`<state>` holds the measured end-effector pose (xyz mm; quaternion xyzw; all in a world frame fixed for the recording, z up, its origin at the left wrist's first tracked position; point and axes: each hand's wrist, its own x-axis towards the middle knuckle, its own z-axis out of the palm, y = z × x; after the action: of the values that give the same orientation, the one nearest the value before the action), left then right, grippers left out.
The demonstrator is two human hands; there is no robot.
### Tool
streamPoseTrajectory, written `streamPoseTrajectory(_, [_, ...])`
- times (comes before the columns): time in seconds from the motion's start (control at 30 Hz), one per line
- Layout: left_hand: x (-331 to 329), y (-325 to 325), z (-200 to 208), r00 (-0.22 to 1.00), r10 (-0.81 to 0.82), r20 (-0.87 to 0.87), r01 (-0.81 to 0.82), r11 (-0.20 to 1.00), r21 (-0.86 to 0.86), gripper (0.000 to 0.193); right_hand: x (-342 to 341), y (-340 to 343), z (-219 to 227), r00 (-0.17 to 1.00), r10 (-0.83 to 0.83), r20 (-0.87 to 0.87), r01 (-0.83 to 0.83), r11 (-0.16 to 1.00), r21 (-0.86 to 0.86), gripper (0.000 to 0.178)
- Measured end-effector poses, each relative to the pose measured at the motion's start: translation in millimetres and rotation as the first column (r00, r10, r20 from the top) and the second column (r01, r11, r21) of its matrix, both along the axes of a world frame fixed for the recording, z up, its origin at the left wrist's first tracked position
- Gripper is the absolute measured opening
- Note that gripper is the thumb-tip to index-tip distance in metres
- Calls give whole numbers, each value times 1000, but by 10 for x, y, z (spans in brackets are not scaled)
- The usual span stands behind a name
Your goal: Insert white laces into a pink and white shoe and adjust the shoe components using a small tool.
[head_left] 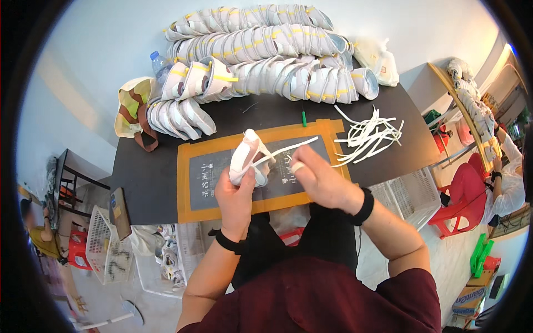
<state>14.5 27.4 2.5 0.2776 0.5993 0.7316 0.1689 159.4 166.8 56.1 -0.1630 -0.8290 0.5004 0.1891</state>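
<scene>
My left hand (pixel 236 200) is closed around a pale shoe upper (pixel 242 157) over the middle of the work board. A flat white lace (pixel 286 149) runs from the upper toward the right, its far end passing just beyond my right hand. My right hand (pixel 328 180) is closed, with the fingers curled under and a band on the thumb. What those fingers hold, if anything, is hidden. Beneath both hands lies a dark printed mat (pixel 204 166) framed with orange tape (pixel 185 183).
Long nested rows of shoe uppers (pixel 244 44) line the table's back. Loose white laces (pixel 372 136) lie at right, near a small green-handled tool (pixel 304 118). A cloth bag (pixel 130 105), bottle (pixel 160 64) and phone (pixel 120 208) sit leftward. Crates (pixel 108 244) stand below. Another person (pixel 502 183) sits at right.
</scene>
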Motion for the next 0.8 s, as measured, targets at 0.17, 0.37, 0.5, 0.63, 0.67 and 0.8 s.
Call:
streamPoseTrajectory(0.17, [0, 1, -28, 1000, 0, 12, 0, 1000, 13, 17, -73, -184, 126, 985, 125, 117, -101, 976, -191, 24])
streamPoseTrajectory(0.37, [-26, -11, -98, 999, -47, -25, 48, 998, 48, 16, -93, -150, -255, 982, 158, 104, -167, 982, 92, 44])
streamPoseTrajectory(0.5, [-37, -8, -80, 993, -60, 99, 52, 995, 83, 16, -49, -285, -62, 985, 169, -33, -172, 971, -168, 43])
streamPoseTrajectory(0.63, [-35, -5, -88, 987, -75, 139, 56, 989, 136, 15, -44, -372, 152, 978, 91, 186, -44, 969, -243, 42])
streamPoseTrajectory(0.67, [-42, -9, -95, 987, -79, 141, 60, 989, 136, 15, -47, -381, 126, 983, 77, 165, -61, 993, -98, 39])
streamPoseTrajectory(0.8, [-52, -29, -106, 988, -94, 122, 80, 990, 115, 16, -71, -397, 68, 985, 20, 171, -51, 983, 179, 34])
